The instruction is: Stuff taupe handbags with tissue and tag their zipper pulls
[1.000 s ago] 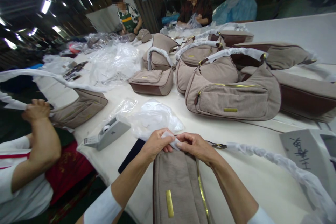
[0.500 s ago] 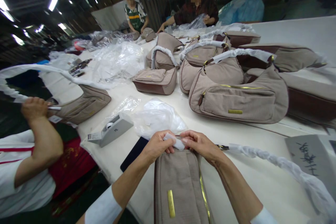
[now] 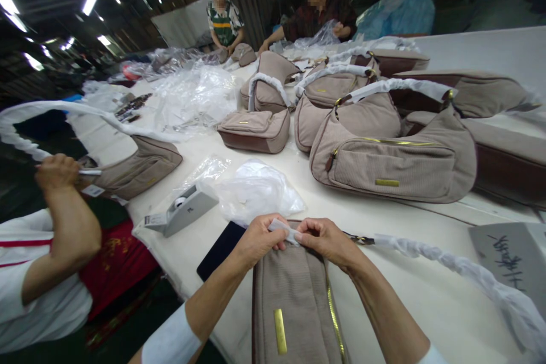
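Observation:
In front of me a beige corduroy handbag [image 3: 294,290] lies on the table, with a gold plate and a gold zip on its upper face. At its far end both hands pinch a small strip of white tissue paper [image 3: 285,232]. My left hand [image 3: 262,242] has thumb and fingers closed on the strip's left part. My right hand [image 3: 322,239] grips the right end, its fingertips close to the left ones. What lies beneath the paper is hidden. To the right stretches the bag's strap [image 3: 447,264], wrapped in white paper and joined by a dark clip.
Several beige bags [image 3: 392,165] stand across the table. A grey tape dispenser [image 3: 190,210], a crumpled plastic bag [image 3: 260,190] and a dark blue pad [image 3: 219,250] lie nearby. At left a co-worker's hand [image 3: 57,173] holds another bag's strap. A grey box [image 3: 507,261] sits right.
My right fingers have moved slightly left and down onto the white paper strip, so they now pinch it. The view has shifted slightly.

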Action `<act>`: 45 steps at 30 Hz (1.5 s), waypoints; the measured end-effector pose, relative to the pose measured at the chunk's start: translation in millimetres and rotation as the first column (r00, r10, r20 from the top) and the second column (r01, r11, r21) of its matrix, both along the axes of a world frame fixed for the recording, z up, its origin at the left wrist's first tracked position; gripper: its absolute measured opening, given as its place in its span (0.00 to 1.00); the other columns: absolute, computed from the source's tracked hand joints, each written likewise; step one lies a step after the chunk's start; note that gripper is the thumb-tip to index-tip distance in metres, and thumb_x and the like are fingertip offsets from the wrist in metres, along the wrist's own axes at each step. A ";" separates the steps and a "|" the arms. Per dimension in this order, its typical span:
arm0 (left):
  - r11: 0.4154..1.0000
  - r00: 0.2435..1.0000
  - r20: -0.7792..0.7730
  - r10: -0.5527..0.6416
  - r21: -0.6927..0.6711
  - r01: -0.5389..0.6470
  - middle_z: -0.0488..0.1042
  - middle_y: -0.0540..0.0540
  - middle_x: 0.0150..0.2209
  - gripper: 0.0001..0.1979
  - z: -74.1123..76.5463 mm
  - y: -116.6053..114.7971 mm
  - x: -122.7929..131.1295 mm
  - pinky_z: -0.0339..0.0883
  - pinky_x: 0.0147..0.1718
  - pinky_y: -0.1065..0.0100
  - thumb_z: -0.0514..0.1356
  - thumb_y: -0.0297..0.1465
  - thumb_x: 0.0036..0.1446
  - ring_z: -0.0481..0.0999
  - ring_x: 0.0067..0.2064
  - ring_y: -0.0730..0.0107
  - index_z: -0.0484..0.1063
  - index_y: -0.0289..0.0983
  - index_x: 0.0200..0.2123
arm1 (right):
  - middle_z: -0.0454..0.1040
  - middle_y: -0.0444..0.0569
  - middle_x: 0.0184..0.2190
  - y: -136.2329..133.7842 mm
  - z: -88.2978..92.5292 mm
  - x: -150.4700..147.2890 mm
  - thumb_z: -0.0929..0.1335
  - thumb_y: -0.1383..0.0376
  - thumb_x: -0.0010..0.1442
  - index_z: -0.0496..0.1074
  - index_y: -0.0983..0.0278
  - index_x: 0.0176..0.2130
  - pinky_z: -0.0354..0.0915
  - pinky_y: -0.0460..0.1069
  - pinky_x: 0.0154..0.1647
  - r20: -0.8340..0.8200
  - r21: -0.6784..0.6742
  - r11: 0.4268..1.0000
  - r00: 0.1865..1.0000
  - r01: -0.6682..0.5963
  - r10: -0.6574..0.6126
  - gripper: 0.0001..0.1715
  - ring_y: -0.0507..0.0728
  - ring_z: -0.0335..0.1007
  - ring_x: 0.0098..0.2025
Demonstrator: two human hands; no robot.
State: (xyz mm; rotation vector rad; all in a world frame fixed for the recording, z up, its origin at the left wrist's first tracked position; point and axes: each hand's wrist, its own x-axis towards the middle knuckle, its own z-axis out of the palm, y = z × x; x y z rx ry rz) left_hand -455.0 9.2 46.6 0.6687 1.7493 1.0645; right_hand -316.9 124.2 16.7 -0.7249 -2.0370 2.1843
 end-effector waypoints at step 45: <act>0.955 0.991 -0.133 0.014 0.295 0.026 0.71 0.49 0.27 0.04 -26.6 -33.2 6.5 0.64 0.24 0.74 0.58 0.27 0.51 0.70 0.23 0.76 0.73 0.34 0.30 | 0.76 0.50 0.38 -11.9 19.6 6.7 0.63 0.61 0.60 0.77 0.63 0.37 0.63 0.49 0.42 -0.075 0.349 0.932 0.994 0.095 -0.074 0.15 0.57 0.70 0.40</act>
